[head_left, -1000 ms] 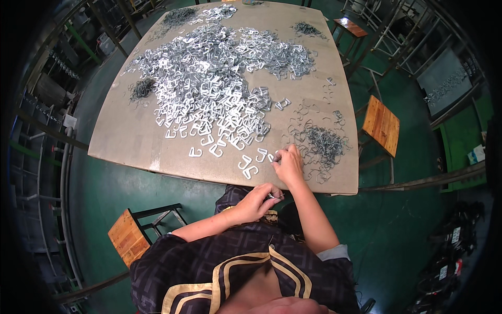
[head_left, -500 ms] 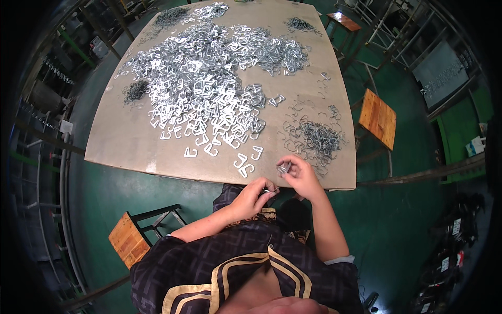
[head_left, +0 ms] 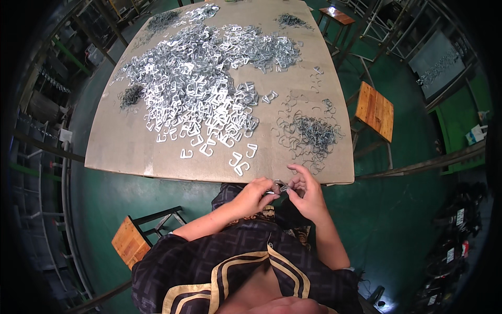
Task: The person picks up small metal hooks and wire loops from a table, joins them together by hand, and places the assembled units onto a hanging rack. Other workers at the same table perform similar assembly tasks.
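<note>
- currently, both hands meet just off the near edge of the tabletop (head_left: 125,152), right of its middle, around small metal pieces (head_left: 283,186); their number and exact fit are too small to tell.
- the left hand (head_left: 257,193) has thumb and forefinger drawn together in a pinch on the metal.
- the right hand (head_left: 309,196) is partly open, forefinger lifted clear, thumb and other fingers curled beside the same metal; whether it grips or merely touches, i cannot tell.
- the step in hand looks like fine two-handed fingertip work on these pieces.
- the next move seems to call for a firm left pinch, with the right fingertips lining up and pressing gently.
- flat pale hooks (head_left: 183,78) spread in a heap from the tabletop's middle toward its far edge; loose hooks (head_left: 239,165) lie near the near edge.
- thin wire clips (head_left: 316,133) tangle by the right edge, toward the near right corner.
</note>
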Demonstrator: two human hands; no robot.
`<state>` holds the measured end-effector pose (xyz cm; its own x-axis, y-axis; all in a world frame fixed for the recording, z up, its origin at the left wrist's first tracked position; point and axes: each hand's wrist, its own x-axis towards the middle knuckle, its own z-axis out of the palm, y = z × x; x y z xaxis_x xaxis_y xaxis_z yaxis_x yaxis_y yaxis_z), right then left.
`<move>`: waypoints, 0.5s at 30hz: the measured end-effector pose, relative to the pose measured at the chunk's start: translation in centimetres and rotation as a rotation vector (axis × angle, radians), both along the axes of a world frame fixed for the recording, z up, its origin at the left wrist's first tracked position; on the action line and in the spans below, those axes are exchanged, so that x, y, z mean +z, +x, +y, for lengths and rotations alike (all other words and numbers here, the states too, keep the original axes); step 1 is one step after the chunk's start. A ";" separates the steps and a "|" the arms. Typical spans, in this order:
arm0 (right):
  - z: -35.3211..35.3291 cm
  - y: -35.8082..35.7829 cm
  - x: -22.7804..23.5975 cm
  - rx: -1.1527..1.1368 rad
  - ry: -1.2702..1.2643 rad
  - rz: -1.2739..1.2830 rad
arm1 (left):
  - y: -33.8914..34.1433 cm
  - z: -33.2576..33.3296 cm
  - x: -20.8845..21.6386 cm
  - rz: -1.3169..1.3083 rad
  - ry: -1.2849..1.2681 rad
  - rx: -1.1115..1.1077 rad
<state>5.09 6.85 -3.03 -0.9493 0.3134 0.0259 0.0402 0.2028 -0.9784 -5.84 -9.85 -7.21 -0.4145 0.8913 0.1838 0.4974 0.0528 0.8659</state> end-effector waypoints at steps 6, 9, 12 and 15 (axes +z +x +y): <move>-0.9 2.2 -1.2 -0.141 0.093 0.058 | -8.4 2.5 -0.4 0.596 0.009 0.493; -1.3 3.0 -1.4 -0.218 0.088 0.037 | -11.8 4.6 -2.4 0.631 -0.102 0.538; -1.4 3.5 -1.5 -0.253 0.095 0.025 | -11.4 5.6 -2.9 0.517 -0.134 0.373; -1.3 3.7 -1.8 -0.291 0.103 0.026 | -10.1 6.0 -2.3 0.468 0.004 0.326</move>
